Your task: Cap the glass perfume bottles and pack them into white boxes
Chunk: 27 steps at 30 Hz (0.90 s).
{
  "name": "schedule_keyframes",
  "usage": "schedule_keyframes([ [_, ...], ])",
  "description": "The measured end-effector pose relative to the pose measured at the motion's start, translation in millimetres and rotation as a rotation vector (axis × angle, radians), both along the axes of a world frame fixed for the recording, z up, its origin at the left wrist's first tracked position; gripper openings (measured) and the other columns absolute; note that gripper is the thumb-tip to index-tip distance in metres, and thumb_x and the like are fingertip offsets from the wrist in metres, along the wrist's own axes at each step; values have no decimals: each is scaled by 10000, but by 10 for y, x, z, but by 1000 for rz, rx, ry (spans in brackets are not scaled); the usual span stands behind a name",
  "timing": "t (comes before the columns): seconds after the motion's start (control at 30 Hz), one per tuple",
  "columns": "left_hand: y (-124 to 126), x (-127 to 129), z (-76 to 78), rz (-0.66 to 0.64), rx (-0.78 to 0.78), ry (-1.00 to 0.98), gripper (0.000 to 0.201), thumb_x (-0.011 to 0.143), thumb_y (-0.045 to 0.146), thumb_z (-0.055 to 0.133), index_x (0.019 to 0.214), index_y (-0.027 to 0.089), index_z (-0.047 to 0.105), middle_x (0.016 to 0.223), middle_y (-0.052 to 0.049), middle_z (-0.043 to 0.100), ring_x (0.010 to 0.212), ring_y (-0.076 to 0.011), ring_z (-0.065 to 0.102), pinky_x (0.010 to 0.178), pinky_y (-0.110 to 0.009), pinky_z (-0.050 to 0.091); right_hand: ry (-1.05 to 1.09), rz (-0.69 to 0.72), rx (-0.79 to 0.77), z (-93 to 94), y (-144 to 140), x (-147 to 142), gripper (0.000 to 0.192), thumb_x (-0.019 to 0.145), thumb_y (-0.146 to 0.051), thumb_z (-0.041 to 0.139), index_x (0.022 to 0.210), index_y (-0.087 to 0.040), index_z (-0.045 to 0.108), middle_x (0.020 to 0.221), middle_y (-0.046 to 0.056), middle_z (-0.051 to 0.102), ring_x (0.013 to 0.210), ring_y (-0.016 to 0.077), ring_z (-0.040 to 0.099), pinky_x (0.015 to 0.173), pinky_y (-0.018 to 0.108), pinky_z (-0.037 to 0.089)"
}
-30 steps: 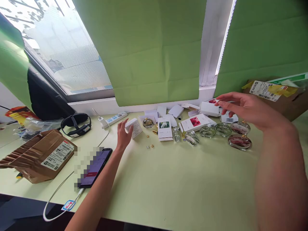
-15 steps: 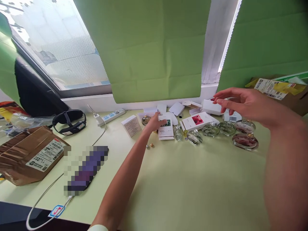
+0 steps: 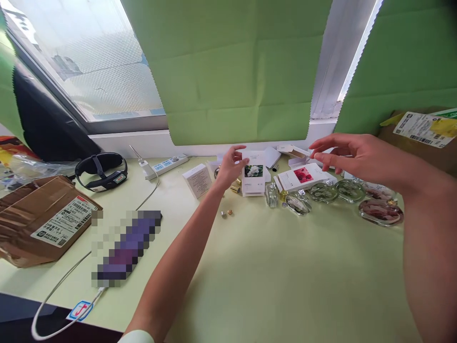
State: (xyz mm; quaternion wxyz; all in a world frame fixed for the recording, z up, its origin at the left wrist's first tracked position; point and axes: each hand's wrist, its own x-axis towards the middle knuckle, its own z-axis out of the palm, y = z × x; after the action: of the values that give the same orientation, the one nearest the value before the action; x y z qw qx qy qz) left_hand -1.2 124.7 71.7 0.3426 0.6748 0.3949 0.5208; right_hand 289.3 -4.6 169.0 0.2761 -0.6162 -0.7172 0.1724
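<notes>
My left hand [image 3: 231, 166] is at the left edge of a white box with a white flower picture [image 3: 253, 172], thumb at its front and fingers by its upper corner. The box stands upright on the table. Gold cylindrical pieces [image 3: 235, 186] lie beside my left wrist. My right hand [image 3: 352, 155] hovers, holding nothing, fingers apart, above a white box with a red flower [image 3: 303, 176]. Along the front lie oval glass bottles, among them a clear one [image 3: 299, 203], a greenish one [image 3: 324, 193] and a pinkish one [image 3: 381, 212]. A clear glass bottle [image 3: 271, 195] is just right of the upright box.
A printed white carton [image 3: 197, 181] stands left of my left hand. Two small caps [image 3: 226, 214] lie in front. Further left are a power strip [image 3: 169, 166], a head strap device [image 3: 102, 172], a phone on a cable [image 3: 130, 247] and a cardboard box [image 3: 46, 219]. Another cardboard box [image 3: 421, 136] sits at right.
The white-flower box, lying back with a flap showing at its near end, is now upright beside my left hand. My right hand stays raised and open. The view has shifted slightly.
</notes>
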Motion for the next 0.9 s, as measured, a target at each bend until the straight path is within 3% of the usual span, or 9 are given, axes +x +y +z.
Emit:
schedule_keyframes([
  [0.1,-114,-30,292,-5,124,-59,377,790,149,699,1154,201,616,830,24,531,831,-111,595,821,-277,509,-5,52,-8,-32,38,-46,498,810,-713,599,1189,-395,658,1020,25,728,829,232,661,683,380,518],
  [0.2,-306,-43,563,-24,174,-89,398,783,136,711,1165,209,623,821,19,544,835,-117,604,802,-273,530,11,158,-33,-77,71,-126,582,784,-647,673,1303,-395,591,1215,40,693,1011,291,668,749,418,571],
  [0.33,-556,-24,768,-49,137,-108,365,808,155,698,1160,226,640,827,6,552,797,-121,614,704,-256,558,57,350,-103,-125,64,-280,954,725,-553,775,1527,-473,266,1393,30,597,1061,309,660,821,459,605],
  [0.43,-650,-22,832,-39,91,-132,340,813,149,689,1141,228,649,847,-3,566,792,-123,623,683,-258,572,41,467,-104,-143,50,-374,1050,716,-530,795,1539,-543,143,1415,4,569,1100,307,646,910,497,587],
  [0.53,-670,-45,869,-1,10,-188,314,810,131,679,1109,224,648,850,-5,564,781,-122,622,685,-272,581,6,495,-62,-150,43,-421,993,732,-536,782,1526,-559,186,1465,-9,510,1143,301,625,976,502,558],
  [0.67,-674,-40,879,38,-97,-255,284,818,144,665,1090,223,641,816,1,529,766,-132,615,648,-276,576,13,537,-96,-149,24,-438,932,772,-539,748,1524,-566,198,1524,-24,464,1151,299,630,940,485,577],
  [0.9,-665,54,781,52,-43,-162,243,865,170,622,1100,232,627,873,-17,532,751,-131,597,665,-301,561,56,577,-207,-142,30,-437,809,786,-487,737,1497,-520,352,1403,-12,610,1160,310,648,872,442,593],
])
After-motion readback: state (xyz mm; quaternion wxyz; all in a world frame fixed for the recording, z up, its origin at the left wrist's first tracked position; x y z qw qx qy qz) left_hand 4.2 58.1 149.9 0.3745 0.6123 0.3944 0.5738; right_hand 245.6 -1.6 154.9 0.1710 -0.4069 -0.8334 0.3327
